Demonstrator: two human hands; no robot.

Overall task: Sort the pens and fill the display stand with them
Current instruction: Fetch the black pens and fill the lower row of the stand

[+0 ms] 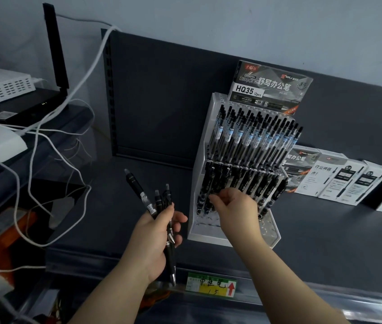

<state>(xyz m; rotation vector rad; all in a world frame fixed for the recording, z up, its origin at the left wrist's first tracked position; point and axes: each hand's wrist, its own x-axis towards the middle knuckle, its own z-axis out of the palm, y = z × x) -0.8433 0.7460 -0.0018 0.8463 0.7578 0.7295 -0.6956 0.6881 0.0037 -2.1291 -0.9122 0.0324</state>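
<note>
A white tiered display stand [200, 164] sits on the dark shelf, packed with several black pens [253, 136] in its upper rows and thicker black pens [248, 181] in the lower row. My left hand [156, 239] grips a bundle of black pens [159, 206], fanned out with their clicker ends up. My right hand [234, 206] reaches into the lower left of the stand, fingertips pinched at a pen there; the pen itself is mostly hidden among its neighbours.
A pen box marked HQ35 [270, 86] stands on top behind the stand. Several white pen boxes [339, 181] lie to its right. White cables [52, 127], a black router [52, 66] and white devices [3, 87] crowd the left. A price label [211, 286] marks the shelf edge.
</note>
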